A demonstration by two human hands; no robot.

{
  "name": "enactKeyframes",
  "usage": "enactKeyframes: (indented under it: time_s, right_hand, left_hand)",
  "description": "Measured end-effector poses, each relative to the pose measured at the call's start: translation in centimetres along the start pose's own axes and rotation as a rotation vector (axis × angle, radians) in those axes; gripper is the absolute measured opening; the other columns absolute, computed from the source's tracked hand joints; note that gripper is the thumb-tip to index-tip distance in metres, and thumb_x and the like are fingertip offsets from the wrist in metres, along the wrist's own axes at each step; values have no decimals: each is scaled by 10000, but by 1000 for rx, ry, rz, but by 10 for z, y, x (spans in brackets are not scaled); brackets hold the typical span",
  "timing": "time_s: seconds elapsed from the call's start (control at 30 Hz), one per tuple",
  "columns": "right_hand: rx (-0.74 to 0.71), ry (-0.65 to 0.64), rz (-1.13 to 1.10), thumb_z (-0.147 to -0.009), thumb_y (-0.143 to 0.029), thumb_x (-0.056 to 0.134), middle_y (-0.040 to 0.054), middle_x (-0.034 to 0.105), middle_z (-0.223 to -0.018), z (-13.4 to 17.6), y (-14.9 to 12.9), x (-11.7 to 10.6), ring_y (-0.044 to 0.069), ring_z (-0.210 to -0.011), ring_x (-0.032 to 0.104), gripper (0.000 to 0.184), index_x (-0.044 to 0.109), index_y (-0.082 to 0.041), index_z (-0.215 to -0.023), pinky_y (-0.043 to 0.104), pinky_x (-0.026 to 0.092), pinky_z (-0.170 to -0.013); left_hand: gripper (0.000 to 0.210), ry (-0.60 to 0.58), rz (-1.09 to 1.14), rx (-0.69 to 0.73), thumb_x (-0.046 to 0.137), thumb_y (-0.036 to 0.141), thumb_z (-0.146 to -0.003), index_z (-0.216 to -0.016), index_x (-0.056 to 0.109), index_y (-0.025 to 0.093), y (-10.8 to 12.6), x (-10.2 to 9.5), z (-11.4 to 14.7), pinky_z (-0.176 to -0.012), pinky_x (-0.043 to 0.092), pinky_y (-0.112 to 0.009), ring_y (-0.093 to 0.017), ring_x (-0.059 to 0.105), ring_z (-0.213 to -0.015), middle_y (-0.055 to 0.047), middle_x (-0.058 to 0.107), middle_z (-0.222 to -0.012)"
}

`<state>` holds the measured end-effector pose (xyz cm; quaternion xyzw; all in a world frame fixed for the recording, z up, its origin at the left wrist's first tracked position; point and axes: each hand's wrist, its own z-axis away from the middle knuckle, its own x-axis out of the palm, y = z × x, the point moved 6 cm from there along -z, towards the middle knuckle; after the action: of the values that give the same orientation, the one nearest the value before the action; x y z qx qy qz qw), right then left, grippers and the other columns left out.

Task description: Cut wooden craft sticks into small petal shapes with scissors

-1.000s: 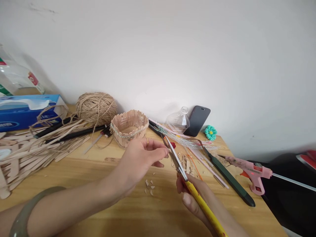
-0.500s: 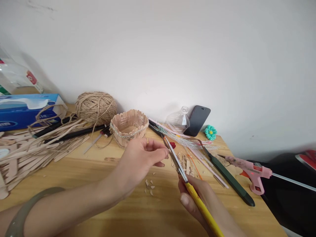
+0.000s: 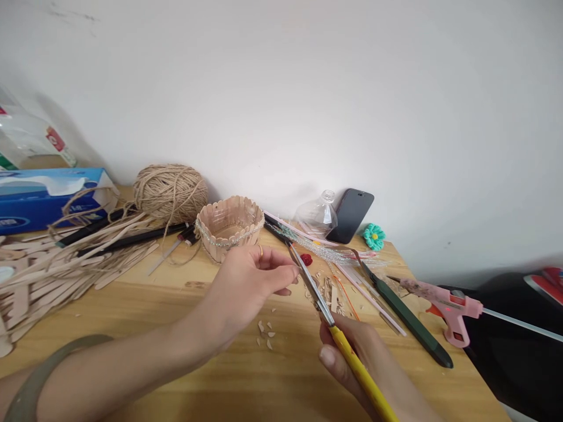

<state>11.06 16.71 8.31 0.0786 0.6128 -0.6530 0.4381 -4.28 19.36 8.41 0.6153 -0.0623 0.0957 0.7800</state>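
Note:
My right hand [image 3: 352,351] is wrapped round the yellow-handled scissors [image 3: 347,346], whose blades point away and to the left over the table. The blades look nearly closed. Beside them, my left hand [image 3: 250,275] pinches thumb against fingers, with the fingertips right at the blades. Whatever sits in that pinch is too small to make out. Under the blades lie wood chips [image 3: 328,296], and several more small wood scraps [image 3: 266,334] are scattered between my hands. Just behind my left hand stands a small basket [image 3: 220,240] of craft-stick pieces with a glittery band round it.
Craft sticks [image 3: 53,293], a twine ball [image 3: 171,190] and a blue tissue box [image 3: 48,202] lie left. Behind the scissors are a red flower [image 3: 306,259], glittery stems [image 3: 316,246], a cut bottle top [image 3: 319,217] and a phone [image 3: 352,214]. A pink glue gun [image 3: 448,308] rests right.
The scissor blades look slightly closer together. Both hands have hardly moved, and the rest of the table looks the same.

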Motion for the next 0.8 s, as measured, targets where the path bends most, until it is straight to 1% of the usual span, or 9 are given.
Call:
enactKeyframes:
  time_s: [0.1, 0.17, 0.3, 0.47, 0.63, 0.8]
  right_hand:
    - [21, 32, 73, -789, -698, 391, -6, 417, -639, 2, 0, -2, 166, -598, 389, 507, 438, -206, -673, 264, 302, -529]
    - [38, 28, 96, -795, -704, 360, -4, 406, -641, 3, 2, -2, 169, -601, 389, 516, 422, -208, -667, 266, 306, -529]
    - [66, 6, 91, -809, -631, 419, -29, 349, -618, 3, 5, 0, 147, -571, 353, 451, 371, -216, -640, 258, 282, -516]
    - [97, -36, 87, -805, -543, 446, -46, 307, -606, -1, 10, 2, 129, -562, 302, 393, 326, -218, -620, 258, 226, -505]
    - [132, -15, 62, -775, -544, 467, -53, 275, -592, -3, 13, 0, 121, -557, 257, 404, 308, -219, -594, 257, 203, -495]
    - [89, 42, 63, -743, -581, 475, -57, 268, -557, -3, 14, -2, 116, -524, 240, 436, 293, -225, -569, 251, 182, -457]
  left_hand:
    - [69, -17, -33, 14, 633, 150, -628, -562, 637, 168, 1, 0, 0, -566, 438, -200, -85, 538, -549, 42, 611, -547]
    - [70, -27, -55, 22, 629, 152, -630, -562, 635, 169, 2, 0, -1, -571, 437, -203, -88, 540, -555, 41, 611, -553]
    - [64, -21, -70, 5, 627, 158, -620, -557, 636, 171, 2, -1, -2, -580, 450, -206, -92, 543, -556, 42, 611, -550]
    - [76, -57, -120, 22, 618, 158, -618, -549, 642, 180, 3, 0, -5, -579, 455, -205, -93, 547, -557, 48, 611, -549]
    - [61, -62, -142, 4, 635, 170, -628, -571, 656, 177, 1, -3, -8, -597, 472, -207, -98, 573, -583, 36, 635, -573]
    - [63, -123, -85, -18, 646, 176, -640, -587, 681, 175, 2, 1, -10, -578, 490, -190, -93, 568, -604, 30, 647, -601]
